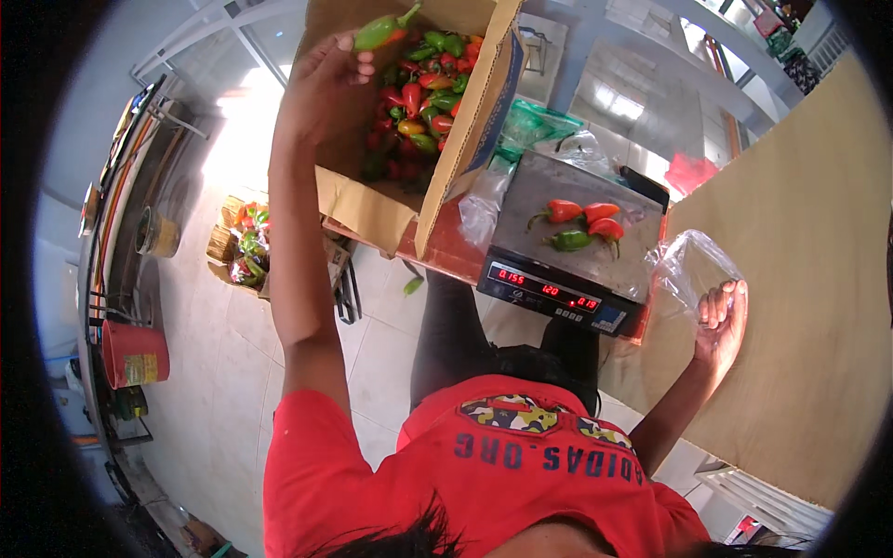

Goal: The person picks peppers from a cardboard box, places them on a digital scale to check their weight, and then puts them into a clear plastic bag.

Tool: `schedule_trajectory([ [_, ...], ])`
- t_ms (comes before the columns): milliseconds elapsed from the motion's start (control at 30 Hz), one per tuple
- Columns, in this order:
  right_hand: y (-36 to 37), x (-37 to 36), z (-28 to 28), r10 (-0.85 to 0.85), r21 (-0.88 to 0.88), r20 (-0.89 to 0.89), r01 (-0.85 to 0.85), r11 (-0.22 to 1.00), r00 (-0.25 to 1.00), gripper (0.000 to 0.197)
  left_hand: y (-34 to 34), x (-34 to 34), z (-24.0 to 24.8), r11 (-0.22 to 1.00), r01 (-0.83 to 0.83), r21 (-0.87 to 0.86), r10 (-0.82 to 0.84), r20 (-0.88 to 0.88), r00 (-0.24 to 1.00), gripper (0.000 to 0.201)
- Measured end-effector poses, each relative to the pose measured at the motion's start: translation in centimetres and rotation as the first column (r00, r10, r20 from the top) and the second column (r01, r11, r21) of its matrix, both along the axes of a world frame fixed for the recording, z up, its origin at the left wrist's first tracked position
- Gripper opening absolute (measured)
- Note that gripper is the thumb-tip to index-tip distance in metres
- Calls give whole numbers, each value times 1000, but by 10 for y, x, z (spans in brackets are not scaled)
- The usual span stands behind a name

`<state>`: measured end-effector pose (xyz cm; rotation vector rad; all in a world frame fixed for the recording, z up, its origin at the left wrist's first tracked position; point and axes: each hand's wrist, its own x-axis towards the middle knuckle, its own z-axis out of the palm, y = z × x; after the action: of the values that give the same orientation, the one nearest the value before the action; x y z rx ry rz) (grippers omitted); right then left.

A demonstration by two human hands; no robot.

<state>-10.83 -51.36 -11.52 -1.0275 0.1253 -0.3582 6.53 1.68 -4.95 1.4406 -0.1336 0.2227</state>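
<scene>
Dark strands of my hair (423,539) fringe the bottom of the view, with my red shirt (353,484) just beyond. My left hand (337,70) is over the cardboard box (365,209), fingers pinching a green pepper (375,34) whose stem points away from them; something orange shows beneath it, and I can't tell whether that is a second pepper. Many red and green peppers (414,100) lie inside the box. My right hand (721,316) is curled around a clear plastic bag (686,260), just beside the scale (558,177). Three reddish peppers (563,211) and a green one (569,241) lie together on its plate, above a lit display (535,285).

Picking out peppers to weigh looks like the step in hand. To do it well, I'd use a light pinch so the skin doesn't bruise, turn each pepper to check for soft spots, and lay it near the middle of the plate rather than drop it. I'd also hold the bag off the plate, since a touch could upset the reading.
</scene>
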Motion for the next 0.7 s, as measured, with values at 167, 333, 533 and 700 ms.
schedule_trajectory([
  [167,-2,-2,1,-9,22,20,9,1000,1000,21,-58,-50,47,953,73,293,-139,212,967,29],
  [333,3,1,1,53,29,40,-54,998,998,21,10,27,-37,543,-351,763,266,240,934,31],
  [533,4,3,-3,8,2,14,-8,1000,1000,21,41,109,-139,114,-205,972,421,140,896,24],
  [700,9,7,3,46,28,21,-47,999,999,20,51,134,-192,23,132,991,-9,-132,991,32],
])
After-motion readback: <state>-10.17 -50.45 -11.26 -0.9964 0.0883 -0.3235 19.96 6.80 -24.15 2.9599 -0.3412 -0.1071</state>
